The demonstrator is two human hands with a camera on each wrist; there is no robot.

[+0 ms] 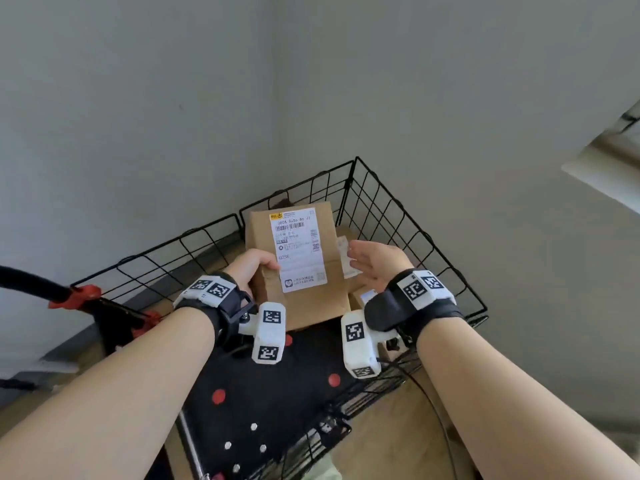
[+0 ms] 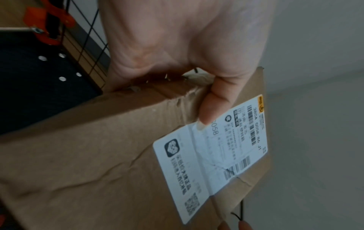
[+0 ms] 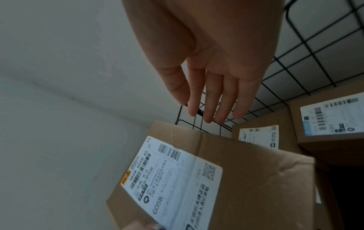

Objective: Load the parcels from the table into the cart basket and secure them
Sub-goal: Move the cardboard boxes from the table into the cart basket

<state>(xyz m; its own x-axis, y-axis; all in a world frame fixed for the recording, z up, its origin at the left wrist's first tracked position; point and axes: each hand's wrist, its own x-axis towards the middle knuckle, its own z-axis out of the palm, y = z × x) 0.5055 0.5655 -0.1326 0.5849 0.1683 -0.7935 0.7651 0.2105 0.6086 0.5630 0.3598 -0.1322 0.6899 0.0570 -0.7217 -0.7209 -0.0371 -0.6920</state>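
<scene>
My left hand [image 1: 251,268] fingers pinch the box [image 1: 298,271] edge over the basket [image 1: 415,230]; my right hand [image 1: 375,263], open and empty, hovers just right of it.

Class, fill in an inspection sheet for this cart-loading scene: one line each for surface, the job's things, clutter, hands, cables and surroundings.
Surface: black wire cart basket; under it a black panel with red and white dots.
Job's things: labelled cardboard parcel, marked G058, held tilted over the basket; two more labelled parcels already inside.
Clutter: nothing seen.
Hands: left hand grips the held parcel's edge, thumb on its label; right hand open beside the parcel, fingers straight, not touching it in the right wrist view.
Cables: thin black cable runs down from the right wrist camera.
Surroundings: grey walls; wooden floor; red clamps on the cart frame.
</scene>
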